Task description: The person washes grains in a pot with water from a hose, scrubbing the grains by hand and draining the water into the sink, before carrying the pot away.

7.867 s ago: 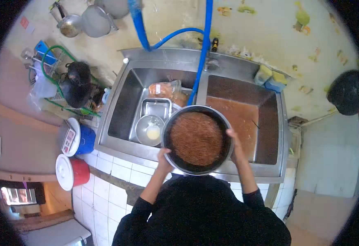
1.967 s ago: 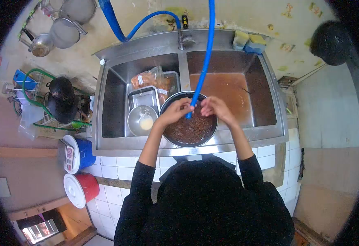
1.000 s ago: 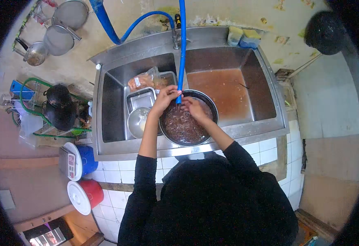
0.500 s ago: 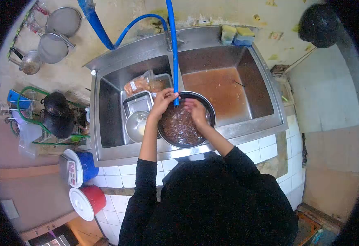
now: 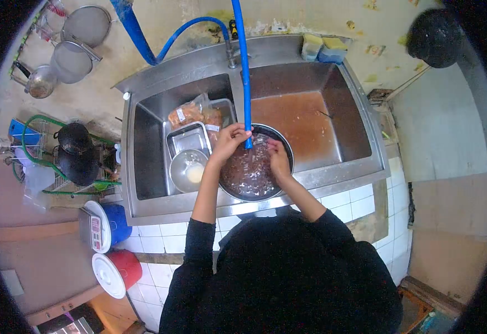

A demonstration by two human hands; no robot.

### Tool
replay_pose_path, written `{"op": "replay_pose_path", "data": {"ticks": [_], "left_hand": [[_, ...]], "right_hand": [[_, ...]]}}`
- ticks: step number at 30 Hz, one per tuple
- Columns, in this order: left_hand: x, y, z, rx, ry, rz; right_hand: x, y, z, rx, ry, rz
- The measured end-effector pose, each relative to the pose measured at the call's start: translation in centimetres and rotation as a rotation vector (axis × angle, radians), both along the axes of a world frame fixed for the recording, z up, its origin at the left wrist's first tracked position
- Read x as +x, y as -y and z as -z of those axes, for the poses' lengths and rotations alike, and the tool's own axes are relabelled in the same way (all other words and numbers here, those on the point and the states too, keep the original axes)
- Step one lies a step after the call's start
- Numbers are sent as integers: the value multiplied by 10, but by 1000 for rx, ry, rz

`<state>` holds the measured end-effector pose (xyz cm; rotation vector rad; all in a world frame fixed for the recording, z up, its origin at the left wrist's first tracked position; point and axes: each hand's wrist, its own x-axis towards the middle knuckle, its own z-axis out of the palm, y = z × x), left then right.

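Observation:
My left hand (image 5: 231, 142) is closed around the end of a blue hose (image 5: 247, 106), which points down into a dark round pot (image 5: 292, 153). The pot straddles the divider and front ledge of the steel sink. Inside it, dark brown grains or beans (image 5: 249, 172) lie under rippling water; I cannot make out which kind. My right hand (image 5: 278, 161) is over the pot's right side at the water, its fingers loosely bent and apart, with nothing visible in them.
The left basin holds a steel bowl (image 5: 180, 172), a metal tray (image 5: 171, 146) and bagged orange-brown food (image 5: 188, 113). Brownish water (image 5: 299, 119) stands in the right basin. Sponges (image 5: 332, 50) sit on the back ledge. Blue (image 5: 122, 222) and red (image 5: 131, 267) buckets stand at left.
My left hand and the hose end have shifted slightly right. My right hand has moved from the pot's middle toward its right side, with its fingers more bent.

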<state>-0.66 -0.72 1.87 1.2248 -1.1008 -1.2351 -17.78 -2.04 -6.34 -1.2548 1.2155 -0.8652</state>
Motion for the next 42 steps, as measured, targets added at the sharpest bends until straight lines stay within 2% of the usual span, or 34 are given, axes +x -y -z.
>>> {"op": "replay_pose_path", "data": {"ticks": [2, 3, 6, 7, 8, 10, 11, 13, 14, 16, 17, 19, 20, 22, 23, 25, 29, 31, 32, 34, 35, 36, 38, 39, 40, 42], "left_hand": [[-3, -3, -1, 28, -15, -32], [-5, -4, -2, 30, -18, -33], [-9, -8, -5, 25, -25, -7], [-10, -10, -5, 28, -23, 11], [-11, -11, -6, 28, -21, 29], [-12, -13, -6, 30, -32, 18], [-13, -16, -5, 34, -43, 11], [-16, -19, -9, 35, -33, 6], [-17, -20, -11, 33, -21, 5], [-17, -23, -11, 29, -34, 13], [-16, -25, -11, 28, -47, 20], [-14, -29, -17, 44, -37, 12], [-14, -32, -21, 60, -30, 12], [-11, -35, -22, 84, -10, 13], [-9, -36, -24, 103, 12, 12], [-7, -41, -26, 109, 14, -2], [2, -49, -30, 123, 38, -14], [5, -53, -34, 156, 39, -38], [7, -54, -36, 188, 36, -63], [12, -56, -36, 191, 43, -59], [14, -57, -35, 195, 46, -56], [15, -57, -33, 195, 47, -58], [18, -56, -29, 149, -15, -87], [20, -55, -28, 147, -15, -91], [21, -54, -27, 154, -4, -109], [23, -52, -24, 162, 4, -130]], "right_hand": [[-7, -7, -25, -224, -102, -109], [-9, -6, -23, -222, -105, -111], [-17, 6, -19, 235, 80, -652], [-19, 9, -18, -16, -248, -704], [-19, 9, -16, -17, -249, -704], [-18, 6, -33, -382, -719, -427], [-16, 4, -43, -381, -719, -433], [-15, 2, -64, -367, -488, -615], [-15, 0, -65, -366, -487, -615], [-15, -3, -71, -262, -874, -806], [-16, -4, -75, -265, -872, -810], [-18, -10, -98, -275, -1027, -899], [-17, -11, -101, -272, -1026, -902], [-11, -12, -104, -282, -872, -1254], [-8, -13, -92, -284, -869, -1254], [3, -15, -59, -264, -715, -1507], [34, -17, -44, -387, -656, -1534], [48, -20, -43, 149, -355, -1566], [54, -20, -44, 146, -352, -1565], [62, -21, -49, 85, -297, -1425], [68, -22, -33, 176, -213, -1325], [71, -18, -28, 175, -212, -1327], [77, -8, -19, 143, -138, -1154], [72, -9, -34, 18, -161, -936], [72, -1, -27, 18, -163, -941], [70, 23, -12, -199, -266, -718]]}}
